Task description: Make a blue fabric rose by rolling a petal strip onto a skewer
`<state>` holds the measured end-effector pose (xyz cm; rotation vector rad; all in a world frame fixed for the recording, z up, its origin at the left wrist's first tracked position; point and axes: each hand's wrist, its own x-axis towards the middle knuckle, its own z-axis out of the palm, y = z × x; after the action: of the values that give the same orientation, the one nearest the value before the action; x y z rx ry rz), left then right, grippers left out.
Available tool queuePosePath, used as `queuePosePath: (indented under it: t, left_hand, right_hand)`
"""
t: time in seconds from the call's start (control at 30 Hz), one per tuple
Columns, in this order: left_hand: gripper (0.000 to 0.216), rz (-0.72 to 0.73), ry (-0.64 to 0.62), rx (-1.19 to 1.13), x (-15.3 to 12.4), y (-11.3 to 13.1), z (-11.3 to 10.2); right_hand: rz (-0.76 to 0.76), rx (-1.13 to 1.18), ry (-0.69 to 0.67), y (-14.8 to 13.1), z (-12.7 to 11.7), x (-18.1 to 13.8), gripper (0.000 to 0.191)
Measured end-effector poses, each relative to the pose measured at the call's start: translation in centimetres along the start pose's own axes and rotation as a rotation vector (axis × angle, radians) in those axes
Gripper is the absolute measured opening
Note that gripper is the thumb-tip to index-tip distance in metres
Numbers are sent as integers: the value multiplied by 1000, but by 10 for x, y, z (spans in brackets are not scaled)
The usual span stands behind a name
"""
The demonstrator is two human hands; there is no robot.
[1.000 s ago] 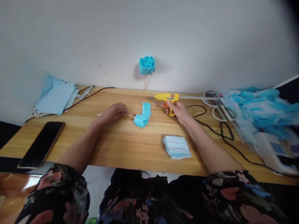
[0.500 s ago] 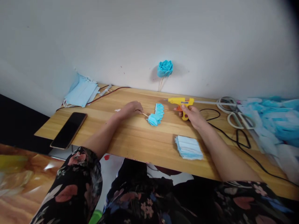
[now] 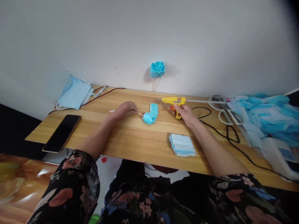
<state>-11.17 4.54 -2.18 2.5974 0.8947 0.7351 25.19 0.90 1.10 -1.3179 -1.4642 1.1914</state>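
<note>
My left hand (image 3: pixel 127 109) pinches a thin wooden stick (image 3: pixel 140 114). At the stick's far end is a small light-blue rolled flower head (image 3: pixel 147 118), with a curved strip of pleated blue petals (image 3: pixel 153 111) fanning out behind it on the table. My right hand (image 3: pixel 183 112) is closed round the grip of a yellow hot glue gun (image 3: pixel 173 100). Its nozzle points left, above and right of the petals, apart from them. A clear glue stick (image 3: pixel 201 101) runs out of the gun's back. A stack of folded pale-blue squares (image 3: pixel 182 144) lies nearer me.
A finished blue flower (image 3: pixel 157 69) on sticks leans at the wall. Face masks (image 3: pixel 76 93) and a phone (image 3: pixel 62 133) lie left. To the right are scissors (image 3: pixel 230 116), a tape roll (image 3: pixel 217 102), a black cord (image 3: pixel 218 133) and a heap of blue material (image 3: pixel 273 115).
The whole scene has shifted slightly left as my head turned right, showing more of the right side. Both hands keep their holds, with little movement relative to the table.
</note>
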Motion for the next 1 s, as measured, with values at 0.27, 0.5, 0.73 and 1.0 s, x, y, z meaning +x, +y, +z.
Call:
queuePosePath:
  t: [0.27, 0.5, 0.73, 1.0]
  left_hand:
    - [22, -11, -1, -58, -2, 6, -4]
    - [23, -4, -14, -87, -3, 13, -8]
    - [26, -12, -24, -60, -5, 15, -11]
    - [25, -44, -56, -92, -7, 18, -13]
  right_hand:
    - [6, 51, -4, 5, 1, 0, 71]
    - [-15, -63, -108, 16, -7, 3, 66]
    - [-60, -317, -196, 16, -14, 1, 65]
    - [-160, -476, -254, 9, -9, -2, 58]
